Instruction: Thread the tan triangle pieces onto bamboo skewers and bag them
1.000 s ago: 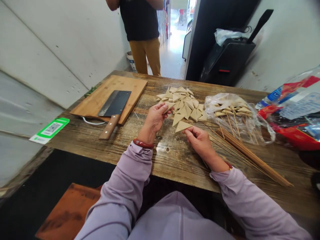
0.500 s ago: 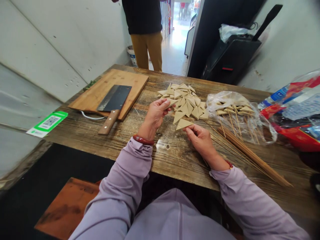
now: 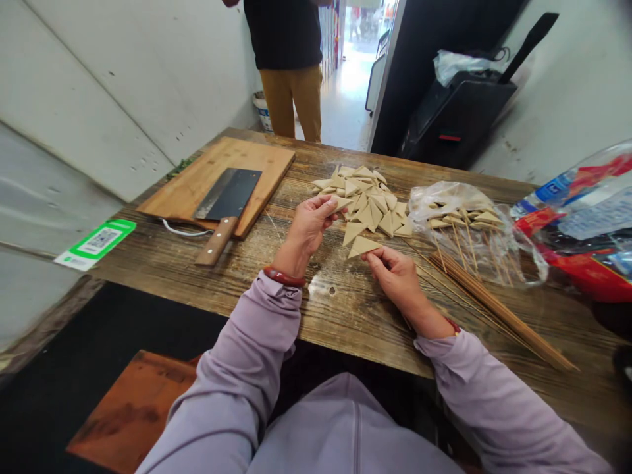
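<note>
A heap of tan tofu triangles (image 3: 368, 194) lies on the wooden table (image 3: 345, 309). My left hand (image 3: 310, 224) is closed on one triangle at the heap's near left edge. My right hand (image 3: 395, 273) is closed on a thin bamboo skewer with a tofu triangle (image 3: 363, 245) at its tip, just in front of the heap. A bundle of bamboo skewers (image 3: 494, 306) lies to the right of my right hand.
A cutting board (image 3: 217, 178) with a cleaver (image 3: 224, 204) sits at the far left. A clear bag of skewered triangles (image 3: 469, 220) and red-blue packaging (image 3: 582, 224) lie on the right. A person in tan trousers (image 3: 289, 66) stands beyond the table. A green QR sticker (image 3: 93, 243) is on the left ledge.
My hands have hardly moved; the left hand has shifted slightly toward the heap. The view has tilted a little.
</note>
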Motion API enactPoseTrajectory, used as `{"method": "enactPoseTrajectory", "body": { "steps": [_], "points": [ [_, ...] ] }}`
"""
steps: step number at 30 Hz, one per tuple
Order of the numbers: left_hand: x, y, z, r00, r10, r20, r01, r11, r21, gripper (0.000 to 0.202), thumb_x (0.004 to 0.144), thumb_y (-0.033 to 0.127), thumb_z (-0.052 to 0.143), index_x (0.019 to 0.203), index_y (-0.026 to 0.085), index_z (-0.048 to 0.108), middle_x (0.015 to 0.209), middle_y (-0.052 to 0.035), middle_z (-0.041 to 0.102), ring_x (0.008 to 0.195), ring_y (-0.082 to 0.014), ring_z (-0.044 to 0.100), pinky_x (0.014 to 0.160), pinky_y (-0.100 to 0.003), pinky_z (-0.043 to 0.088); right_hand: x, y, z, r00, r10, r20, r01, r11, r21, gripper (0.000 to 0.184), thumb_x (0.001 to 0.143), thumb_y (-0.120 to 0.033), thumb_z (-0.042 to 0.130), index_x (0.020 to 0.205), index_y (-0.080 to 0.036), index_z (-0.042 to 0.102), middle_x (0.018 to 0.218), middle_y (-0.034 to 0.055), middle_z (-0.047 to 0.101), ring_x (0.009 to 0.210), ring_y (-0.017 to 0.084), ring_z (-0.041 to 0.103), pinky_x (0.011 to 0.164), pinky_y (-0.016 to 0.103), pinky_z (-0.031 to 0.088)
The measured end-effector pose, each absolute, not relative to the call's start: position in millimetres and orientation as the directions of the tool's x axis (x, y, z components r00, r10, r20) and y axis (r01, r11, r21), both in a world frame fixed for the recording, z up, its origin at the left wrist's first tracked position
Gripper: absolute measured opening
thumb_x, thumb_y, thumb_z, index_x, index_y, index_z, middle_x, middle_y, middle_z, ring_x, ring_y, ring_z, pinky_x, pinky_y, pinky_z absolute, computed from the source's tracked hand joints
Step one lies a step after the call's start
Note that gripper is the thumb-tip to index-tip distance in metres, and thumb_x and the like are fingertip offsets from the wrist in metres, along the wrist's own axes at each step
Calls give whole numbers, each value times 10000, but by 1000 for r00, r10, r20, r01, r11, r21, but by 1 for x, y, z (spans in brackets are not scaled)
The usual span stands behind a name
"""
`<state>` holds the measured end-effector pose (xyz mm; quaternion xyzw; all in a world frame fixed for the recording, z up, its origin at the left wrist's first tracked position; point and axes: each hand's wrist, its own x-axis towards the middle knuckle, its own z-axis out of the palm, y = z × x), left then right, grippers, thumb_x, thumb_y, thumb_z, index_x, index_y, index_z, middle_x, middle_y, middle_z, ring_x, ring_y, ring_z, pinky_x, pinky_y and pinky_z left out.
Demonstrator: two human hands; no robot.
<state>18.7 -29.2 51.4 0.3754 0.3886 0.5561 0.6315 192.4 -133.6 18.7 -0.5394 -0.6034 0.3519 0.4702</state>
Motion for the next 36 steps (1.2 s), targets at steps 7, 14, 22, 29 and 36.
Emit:
{"method": "enactPoseTrajectory", "body": {
  "steps": [7,14,22,29,36],
  "points": [
    [19,-31,51,72,997,-32,-353,56,934,205,707,219,856,819,118,717,739,-33,721,563,-57,574,511,-171,358,192,-133,18,30,981,190,331,170,-928,255,840,-405,580,714,-205,675,577,-15,582,552,135,490,573,269,394],
    [19,-30,47,80,997,22,-345,7,939,203,701,235,853,830,123,742,756,-32,724,583,-62,589,530,-171,375,192,-132,19,29,981,193,332,173,-927,261,837,-409,583,687,-207,654,578,-15,571,548,134,477,574,271,388],
    [22,-34,45,148,989,0,-360,54,931,203,707,266,855,792,129,731,734,-42,714,586,-65,556,522,-176,354,193,-131,14,53,968,244,355,210,-911,261,862,-415,574,735,-212,678,579,-14,580,563,149,509,600,282,402],
    [23,-35,45,183,980,-73,-314,128,941,165,732,259,821,802,130,744,773,-70,741,590,-69,529,487,-187,288,196,-130,14,46,962,270,382,233,-894,249,879,-403,573,747,-222,681,601,-9,595,583,159,535,615,286,414],
    [20,-35,48,160,984,-82,-318,130,939,246,697,334,854,796,145,734,768,-53,720,636,-90,575,469,-196,250,196,-130,15,43,960,277,385,240,-891,268,881,-421,573,733,-222,674,594,-6,595,579,162,538,613,288,422]
  ]
}}
